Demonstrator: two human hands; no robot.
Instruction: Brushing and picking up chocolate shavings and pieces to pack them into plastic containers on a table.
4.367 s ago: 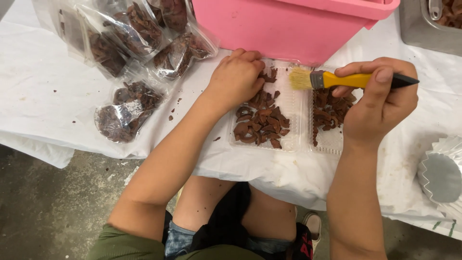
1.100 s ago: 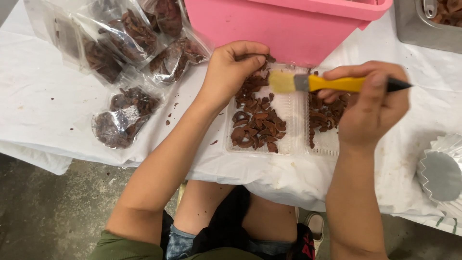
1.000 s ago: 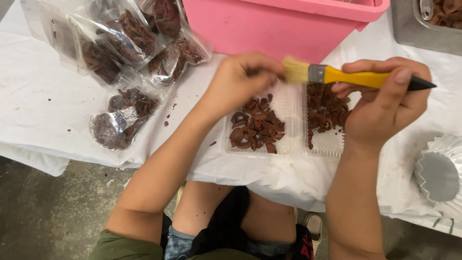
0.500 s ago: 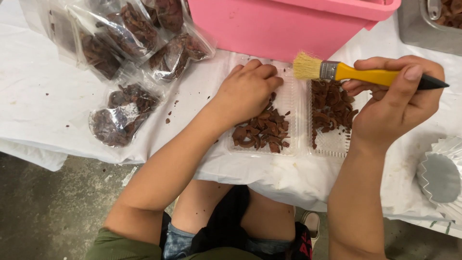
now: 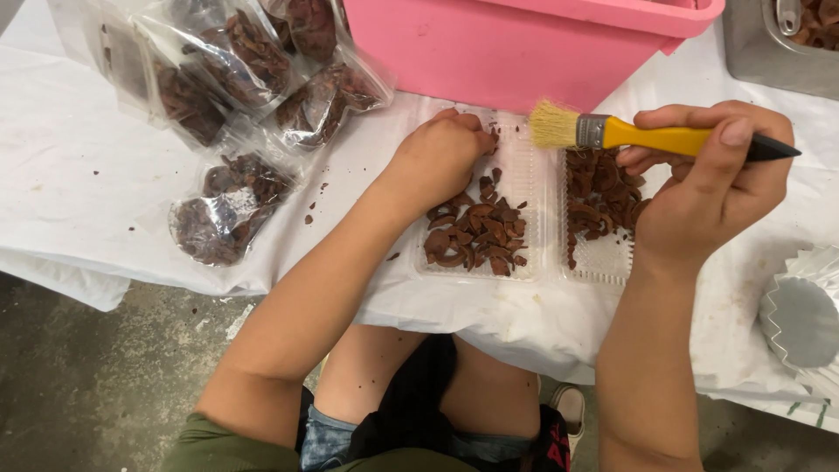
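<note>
The right hand (image 5: 712,188) grips a yellow-handled brush (image 5: 638,134), bristles raised over the gap between two clear trays (image 5: 524,188) on the white-covered desk (image 5: 79,201). The left hand (image 5: 441,157) is curled over brown pieces (image 5: 472,236) in the left tray. A hard sweep could flick pieces off the near desk edge.

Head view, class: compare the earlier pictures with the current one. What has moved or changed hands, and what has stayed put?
The right hand has lifted the yellow-handled brush off the brown pieces and drawn it back to the right; its bristles now hang above the gap between the two halves of the clear tray. The left hand stays on the tray's left half. Nothing was let go. The pink tub and filled bags are unchanged.
</note>
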